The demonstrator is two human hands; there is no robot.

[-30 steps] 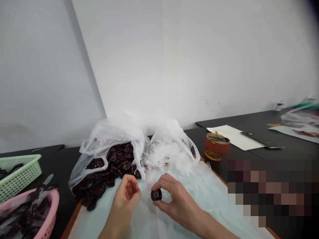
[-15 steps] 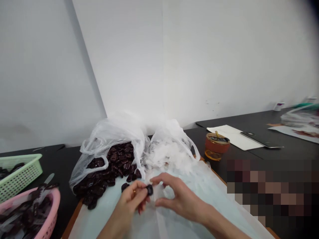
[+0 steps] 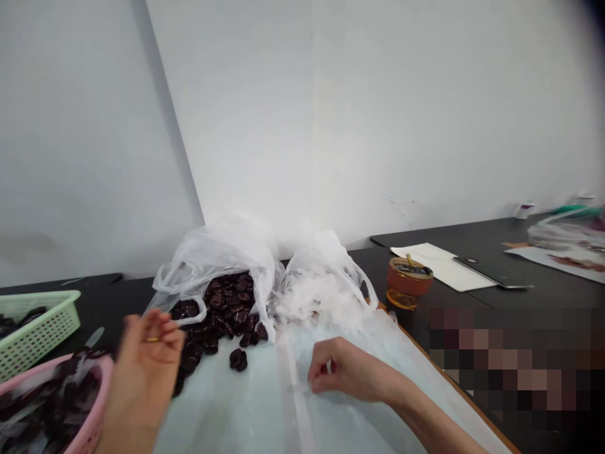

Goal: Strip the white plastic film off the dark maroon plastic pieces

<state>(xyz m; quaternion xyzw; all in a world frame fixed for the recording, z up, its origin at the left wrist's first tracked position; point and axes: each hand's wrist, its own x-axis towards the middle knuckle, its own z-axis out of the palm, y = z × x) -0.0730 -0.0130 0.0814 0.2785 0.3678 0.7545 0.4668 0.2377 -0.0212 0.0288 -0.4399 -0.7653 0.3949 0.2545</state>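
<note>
My left hand (image 3: 154, 356) is raised at the left between the pink basket (image 3: 106, 388) and the dark glossy pieces (image 3: 231, 302). It is palm up and somewhat blurred, with loosely bent fingers and nothing visible in them. Over the pale sheet (image 3: 265, 403), my right hand (image 3: 333, 369) has thumb and forefinger pressed together; what they pinch, if anything, cannot be made out. A small dark clump (image 3: 239, 359) lies on the sheet, in front of the heap spilling from a white plastic bag (image 3: 222, 246).
A second white bag (image 3: 321, 284) holds thin whitish material. The pink and green baskets (image 3: 51, 328) at the left hold dark pieces. To the right are an amber cup (image 3: 409, 284), white paper (image 3: 439, 265) and a dark flat device (image 3: 491, 274). A pixelated patch covers the lower right.
My left hand has moved left, away from my right hand, and the dark piece it held is no longer visible. My right hand has shifted slightly right and its fingers have closed.
</note>
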